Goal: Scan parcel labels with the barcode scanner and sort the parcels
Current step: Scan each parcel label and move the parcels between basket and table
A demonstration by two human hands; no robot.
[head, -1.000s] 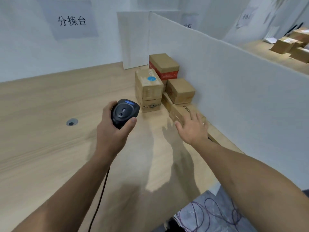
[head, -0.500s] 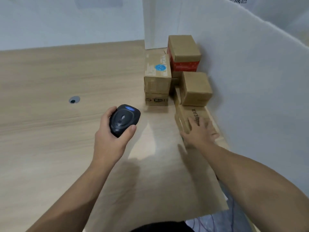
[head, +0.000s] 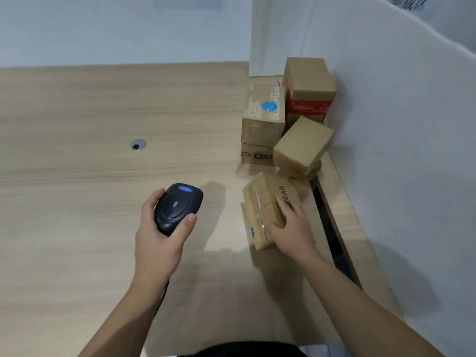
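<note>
Here, the scanner (head: 177,208) points away (parcel (head: 260,202) lengthwise likewise).

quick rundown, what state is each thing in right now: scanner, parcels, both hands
black handheld barcode scanner: held up, blue light on
left hand: grips the scanner
brown cardboard parcel printed BEAR: tilted, held
right hand: fingers curled over the BEAR parcel
plain brown cardboard box: tipped at an angle
cardboard box with round blue sticker: upright, stacked on another box
cardboard box with red band: upright by the white partition
</note>
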